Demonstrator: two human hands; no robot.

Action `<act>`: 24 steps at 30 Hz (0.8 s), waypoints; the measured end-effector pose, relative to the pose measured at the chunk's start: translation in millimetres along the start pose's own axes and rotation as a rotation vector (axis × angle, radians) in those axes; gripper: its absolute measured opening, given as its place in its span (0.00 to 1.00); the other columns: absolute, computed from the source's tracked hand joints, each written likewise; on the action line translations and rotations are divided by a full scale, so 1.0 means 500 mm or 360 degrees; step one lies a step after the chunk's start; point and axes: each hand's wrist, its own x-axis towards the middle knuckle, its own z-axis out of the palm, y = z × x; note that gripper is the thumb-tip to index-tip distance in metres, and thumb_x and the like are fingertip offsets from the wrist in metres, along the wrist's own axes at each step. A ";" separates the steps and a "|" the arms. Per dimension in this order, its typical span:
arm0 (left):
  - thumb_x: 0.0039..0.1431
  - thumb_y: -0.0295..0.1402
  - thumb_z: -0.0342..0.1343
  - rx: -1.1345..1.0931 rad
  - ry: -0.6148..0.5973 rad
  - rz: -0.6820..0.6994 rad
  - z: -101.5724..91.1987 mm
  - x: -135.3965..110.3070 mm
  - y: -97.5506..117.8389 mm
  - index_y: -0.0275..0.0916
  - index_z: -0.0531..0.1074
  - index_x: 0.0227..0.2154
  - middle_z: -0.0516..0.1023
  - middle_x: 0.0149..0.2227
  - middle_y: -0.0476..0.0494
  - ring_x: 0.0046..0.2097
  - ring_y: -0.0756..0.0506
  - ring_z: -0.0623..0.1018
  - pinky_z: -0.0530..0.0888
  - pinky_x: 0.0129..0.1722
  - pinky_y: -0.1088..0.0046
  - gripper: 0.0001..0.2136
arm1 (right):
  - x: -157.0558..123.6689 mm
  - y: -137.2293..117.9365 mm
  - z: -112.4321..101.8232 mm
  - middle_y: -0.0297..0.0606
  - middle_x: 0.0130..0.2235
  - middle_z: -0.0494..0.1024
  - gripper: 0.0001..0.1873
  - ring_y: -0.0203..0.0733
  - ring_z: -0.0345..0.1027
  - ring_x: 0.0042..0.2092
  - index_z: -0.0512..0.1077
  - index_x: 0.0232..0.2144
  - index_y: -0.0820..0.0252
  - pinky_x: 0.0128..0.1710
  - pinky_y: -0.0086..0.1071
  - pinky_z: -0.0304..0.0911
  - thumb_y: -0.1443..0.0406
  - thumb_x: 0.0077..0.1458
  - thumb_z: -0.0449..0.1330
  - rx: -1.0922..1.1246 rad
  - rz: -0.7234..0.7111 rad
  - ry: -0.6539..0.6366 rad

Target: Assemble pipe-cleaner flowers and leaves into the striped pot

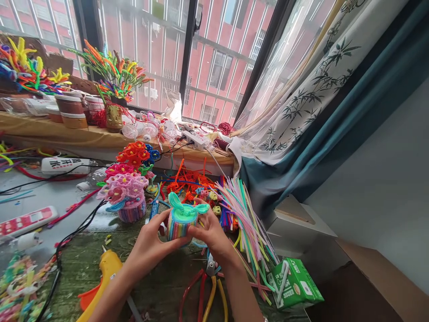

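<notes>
Both hands (152, 236) in a pinch around a striped pot (178, 229) with green leaves (174, 201), near a purple pot (132, 212) of flowers (122, 187)

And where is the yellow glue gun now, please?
In the head view, the yellow glue gun lies at lower left, between the black cable and the person's left forearm.

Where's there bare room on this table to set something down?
Small bare patches: between the yellow glue gun and black cables, and between the left forearm and pliers. Crowded on the right: pipe cleaners, green box.
</notes>
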 end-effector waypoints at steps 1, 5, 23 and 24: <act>0.43 0.50 0.64 -0.0006 -0.0003 -0.0005 0.000 0.001 -0.002 0.40 0.75 0.50 0.81 0.40 0.45 0.35 0.43 0.75 0.72 0.35 0.68 0.30 | -0.002 0.002 0.001 0.39 0.51 0.81 0.36 0.54 0.73 0.56 0.76 0.48 0.54 0.58 0.47 0.65 0.57 0.35 0.79 -0.0057 0.0044 -0.0070; 0.40 0.47 0.65 -0.0024 -0.0040 -0.0029 0.000 0.003 -0.014 0.39 0.75 0.47 0.80 0.38 0.43 0.36 0.42 0.75 0.73 0.37 0.66 0.29 | -0.003 0.019 0.006 0.39 0.49 0.83 0.32 0.56 0.74 0.54 0.78 0.45 0.55 0.59 0.50 0.64 0.61 0.35 0.79 -0.0228 0.0147 -0.0165; 0.36 0.38 0.48 -0.0162 0.0034 -0.0261 -0.050 0.024 -0.062 0.41 0.77 0.40 0.85 0.38 0.43 0.41 0.38 0.82 0.78 0.46 0.61 0.25 | 0.020 0.089 0.014 0.36 0.49 0.83 0.29 0.51 0.76 0.51 0.77 0.47 0.54 0.56 0.43 0.68 0.56 0.40 0.76 -0.0483 -0.0102 -0.0377; 0.35 0.38 0.48 -0.0162 0.0029 -0.0263 -0.051 0.023 -0.060 0.41 0.77 0.39 0.85 0.37 0.44 0.40 0.38 0.82 0.78 0.46 0.61 0.24 | 0.020 0.091 0.013 0.36 0.49 0.83 0.29 0.51 0.76 0.52 0.77 0.47 0.54 0.56 0.43 0.67 0.57 0.41 0.76 -0.0496 -0.0105 -0.0397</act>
